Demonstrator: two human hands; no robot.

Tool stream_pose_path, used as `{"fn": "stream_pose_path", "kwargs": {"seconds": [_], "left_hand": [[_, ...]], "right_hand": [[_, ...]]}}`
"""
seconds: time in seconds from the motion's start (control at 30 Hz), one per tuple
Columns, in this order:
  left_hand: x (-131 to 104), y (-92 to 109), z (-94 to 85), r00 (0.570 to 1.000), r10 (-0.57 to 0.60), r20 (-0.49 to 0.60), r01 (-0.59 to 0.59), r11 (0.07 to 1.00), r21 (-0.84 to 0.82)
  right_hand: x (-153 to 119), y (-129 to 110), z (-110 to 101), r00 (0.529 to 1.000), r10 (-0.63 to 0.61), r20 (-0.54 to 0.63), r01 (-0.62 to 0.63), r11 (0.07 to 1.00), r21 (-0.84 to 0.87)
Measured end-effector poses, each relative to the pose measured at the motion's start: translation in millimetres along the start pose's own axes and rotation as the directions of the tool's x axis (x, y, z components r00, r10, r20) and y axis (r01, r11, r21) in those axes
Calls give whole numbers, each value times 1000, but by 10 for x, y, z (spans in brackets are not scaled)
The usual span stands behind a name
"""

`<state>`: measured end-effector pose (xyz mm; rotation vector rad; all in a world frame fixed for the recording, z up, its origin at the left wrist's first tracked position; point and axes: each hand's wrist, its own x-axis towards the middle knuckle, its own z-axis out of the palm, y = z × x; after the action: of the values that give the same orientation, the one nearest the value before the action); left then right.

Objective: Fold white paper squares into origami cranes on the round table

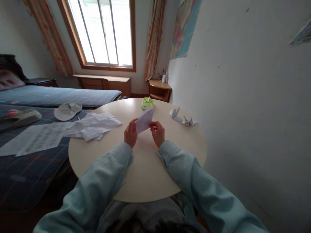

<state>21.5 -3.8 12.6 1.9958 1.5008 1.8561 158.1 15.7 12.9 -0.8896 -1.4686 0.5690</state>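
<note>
A folded sheet of white paper (143,122) is held up above the middle of the round table (145,174). My left hand (130,133) grips its left edge, the fingers partly behind the paper. At the lower right corner of the sheet, my right hand (157,132) pinches the paper between thumb and fingers. Beyond the paper stands a green and white packet (147,103). Folded paper shapes (175,114) lie toward the table's right side.
Creased white sheets (94,124) spread over the table's left edge. Printed pages (41,137) and a pale cap (68,111) lie on the dark plaid bed (29,174). A white wall (243,113) rises on the right.
</note>
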Motion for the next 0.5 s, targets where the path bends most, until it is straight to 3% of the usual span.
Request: {"fn": "stream_pose_path", "kwargs": {"seconds": [0.1, 0.27, 0.5], "left_hand": [[11, 2, 3, 999, 53, 8, -53, 999, -8], [9, -9, 17, 998, 2, 63, -3, 1000, 19], [7, -62, 50, 997, 38, 60, -43, 995, 85]], "right_hand": [[-4, 3, 2, 1000, -7, 16, 7, 1000, 18], [-19, -35, 1, 998, -46, 53, 45, 999, 21], [-30, -82, -6, 993, -69, 99, 67, 998, 18]]}}
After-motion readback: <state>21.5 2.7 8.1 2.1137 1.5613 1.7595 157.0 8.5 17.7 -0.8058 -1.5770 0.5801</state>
